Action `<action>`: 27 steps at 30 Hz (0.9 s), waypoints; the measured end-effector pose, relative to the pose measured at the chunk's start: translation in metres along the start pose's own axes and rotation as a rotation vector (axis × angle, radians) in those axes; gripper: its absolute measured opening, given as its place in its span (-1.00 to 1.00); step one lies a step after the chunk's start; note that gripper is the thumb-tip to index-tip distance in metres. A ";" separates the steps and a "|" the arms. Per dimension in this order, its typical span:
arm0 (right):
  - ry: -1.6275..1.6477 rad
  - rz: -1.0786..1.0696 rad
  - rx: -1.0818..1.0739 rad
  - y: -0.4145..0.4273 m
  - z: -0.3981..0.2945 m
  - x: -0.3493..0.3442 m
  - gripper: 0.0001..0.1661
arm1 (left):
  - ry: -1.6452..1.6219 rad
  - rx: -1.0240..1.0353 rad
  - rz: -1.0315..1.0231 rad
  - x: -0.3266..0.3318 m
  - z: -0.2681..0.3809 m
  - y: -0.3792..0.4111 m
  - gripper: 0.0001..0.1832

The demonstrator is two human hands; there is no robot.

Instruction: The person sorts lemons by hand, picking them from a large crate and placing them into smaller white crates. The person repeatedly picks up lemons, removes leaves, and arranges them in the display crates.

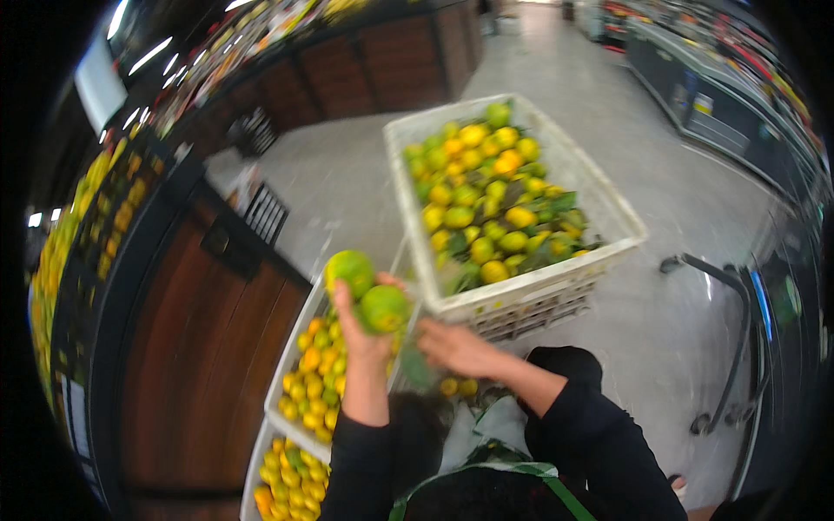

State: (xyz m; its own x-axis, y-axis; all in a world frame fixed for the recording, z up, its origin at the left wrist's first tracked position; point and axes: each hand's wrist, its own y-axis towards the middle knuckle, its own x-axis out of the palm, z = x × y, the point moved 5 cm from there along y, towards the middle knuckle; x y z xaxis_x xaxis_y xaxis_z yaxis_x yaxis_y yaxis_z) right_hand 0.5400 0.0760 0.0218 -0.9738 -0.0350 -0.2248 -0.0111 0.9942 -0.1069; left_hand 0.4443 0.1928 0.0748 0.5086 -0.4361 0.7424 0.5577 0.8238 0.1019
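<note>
Two green citrus fruits (384,309) rest in my left hand (365,332), raised over a white crate of yellow-green citrus (316,381). My right hand (456,348) is just to the right, fingers bent, beside a blurred green leaf (417,366); whether it grips the leaf is unclear. Beyond my hands stands a large white plastic crate (521,296), partly filled with green, yellow and orange citrus (495,195) and loose leaves. Below my right hand, a few small yellow fruits (458,387) lie low near my lap.
Another white crate of citrus (293,482) stands at the lower left, against a wood-panelled display stand (202,338). A black plastic basket (266,211) is on the floor behind. At right are a wheeled metal frame (733,345) and a refrigerated display case (710,111).
</note>
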 end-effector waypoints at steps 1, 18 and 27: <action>0.221 0.032 0.033 0.002 0.009 0.006 -0.41 | 0.056 0.005 0.033 -0.005 0.002 -0.013 -0.35; 0.709 -0.050 0.036 -0.027 -0.014 0.030 -0.14 | 1.643 0.421 -0.285 0.010 0.009 -0.092 -0.29; 0.812 0.037 0.085 -0.047 -0.010 0.017 -0.24 | 1.389 0.207 -0.370 0.017 0.014 -0.092 -0.30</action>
State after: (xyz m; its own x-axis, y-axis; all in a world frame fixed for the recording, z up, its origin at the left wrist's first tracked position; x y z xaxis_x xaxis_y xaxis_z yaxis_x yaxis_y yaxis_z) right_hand 0.5218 0.0294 0.0326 -0.8346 0.1143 0.5389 0.0096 0.9811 -0.1932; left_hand 0.3925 0.1143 0.0877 0.6397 -0.5242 -0.5621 0.7534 0.5728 0.3231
